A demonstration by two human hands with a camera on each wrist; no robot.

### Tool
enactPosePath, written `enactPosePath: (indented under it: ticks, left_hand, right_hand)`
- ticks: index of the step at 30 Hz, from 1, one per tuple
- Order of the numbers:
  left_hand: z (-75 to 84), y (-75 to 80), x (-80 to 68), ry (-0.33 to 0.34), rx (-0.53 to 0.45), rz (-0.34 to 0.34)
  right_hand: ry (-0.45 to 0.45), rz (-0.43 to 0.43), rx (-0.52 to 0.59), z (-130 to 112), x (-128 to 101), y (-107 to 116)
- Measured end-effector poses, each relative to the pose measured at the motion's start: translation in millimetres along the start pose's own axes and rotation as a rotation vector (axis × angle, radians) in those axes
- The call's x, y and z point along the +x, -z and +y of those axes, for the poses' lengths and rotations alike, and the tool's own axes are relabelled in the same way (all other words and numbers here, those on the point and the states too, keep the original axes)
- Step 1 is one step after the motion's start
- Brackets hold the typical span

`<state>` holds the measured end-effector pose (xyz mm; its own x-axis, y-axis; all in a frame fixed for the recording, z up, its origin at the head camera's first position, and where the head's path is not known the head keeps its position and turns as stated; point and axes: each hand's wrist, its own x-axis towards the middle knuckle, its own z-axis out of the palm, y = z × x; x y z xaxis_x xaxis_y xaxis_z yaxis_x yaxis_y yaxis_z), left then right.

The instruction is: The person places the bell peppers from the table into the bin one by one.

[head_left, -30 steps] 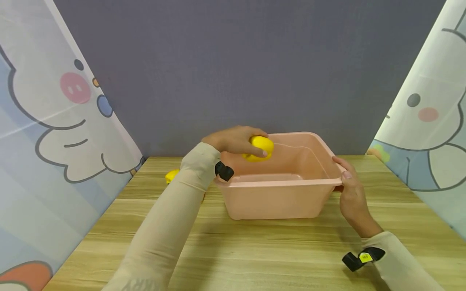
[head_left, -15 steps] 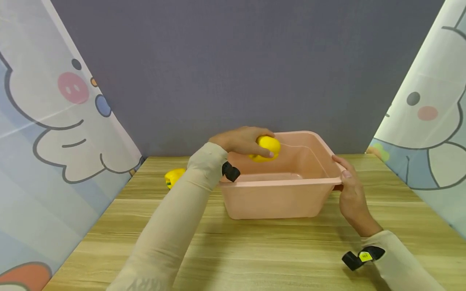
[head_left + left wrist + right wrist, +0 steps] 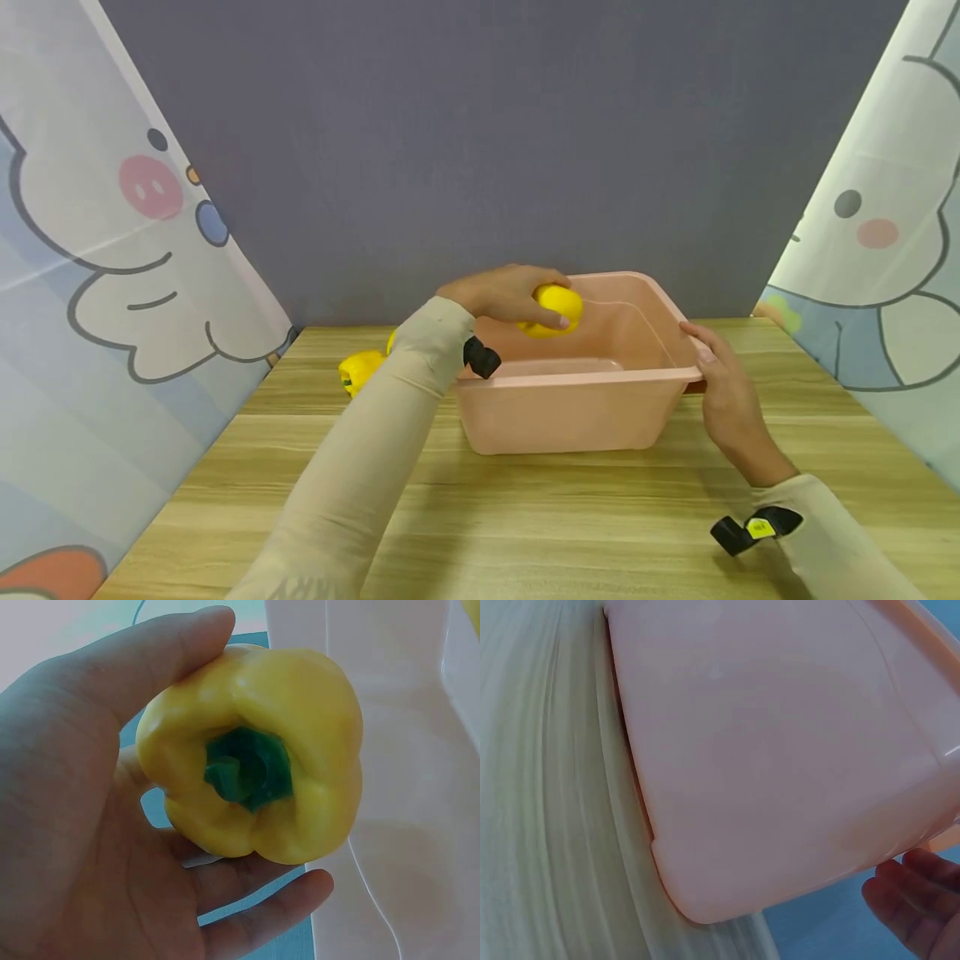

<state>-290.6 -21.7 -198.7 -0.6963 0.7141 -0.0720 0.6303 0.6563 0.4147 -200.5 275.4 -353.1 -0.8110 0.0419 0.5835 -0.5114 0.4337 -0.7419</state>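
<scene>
Two yellow peppers, one held (image 3: 553,310) and one on the table (image 3: 358,369), plus one pink tub (image 3: 570,408).

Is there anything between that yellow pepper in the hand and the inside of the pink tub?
Nothing visible. The left hand holds the yellow pepper over the open pink tub, which has no lid and looks empty.

A light wood-grain counter (image 3: 525,517) carries everything here, its planks running left to right up to a grey back wall. A pink plastic tub (image 3: 570,412) stands directly on it, near the back and about the middle, its base flat on the wood. To the left of the tub, well apart from it and near the back edge, a yellow bell pepper (image 3: 358,370) lies on the counter, partly hidden behind a sleeve.
</scene>
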Motion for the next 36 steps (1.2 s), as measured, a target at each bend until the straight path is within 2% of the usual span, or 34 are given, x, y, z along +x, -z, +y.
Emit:
enactPosePath:
  ticks: [6,13,25,36]
  left_hand:
    - [2.6,-1.7,4.9,-0.003,0.005,-0.027]
    - [5.4,-2.5,9.7,-0.03,-0.009,-0.039]
    - [12.8,-2.1,14.0,-0.041,0.036,-0.037]
    - [16.1,-6.2,21.1,-0.051,0.05,-0.035]
  right_hand:
    - [-0.048,-0.025,0.015,-2.4,2.1,0.7]
    - [-0.021,-0.042,0.021,-4.1,2.1,2.1]
    - [0.026,-0.027,0.034,-2.3,3.3,0.0]
    - [0.024,-0.026,-0.023,-1.7,-0.5,-0.1]
